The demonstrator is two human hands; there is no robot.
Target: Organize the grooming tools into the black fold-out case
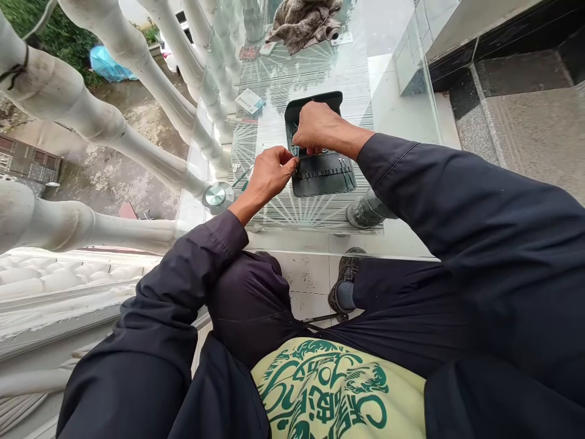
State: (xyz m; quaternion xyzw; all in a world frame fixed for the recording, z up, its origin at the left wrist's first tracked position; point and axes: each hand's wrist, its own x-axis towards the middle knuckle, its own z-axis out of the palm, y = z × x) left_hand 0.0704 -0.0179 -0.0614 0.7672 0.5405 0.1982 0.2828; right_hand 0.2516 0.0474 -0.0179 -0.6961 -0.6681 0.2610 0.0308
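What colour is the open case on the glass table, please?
The open case is black, as best seen in the head view.

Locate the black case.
In the head view, the black case lies open on the glass table, right of upper centre, beneath the right hand and beside the left hand.

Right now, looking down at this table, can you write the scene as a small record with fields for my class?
surface: glass table
case: black, lying open
tools: thin, metallic, on the near flap's right side
left hand: fingertips at the case's left edge; grip unclear
right hand: over the case, fingers down; grip unclear
far end: crumpled brown cloth
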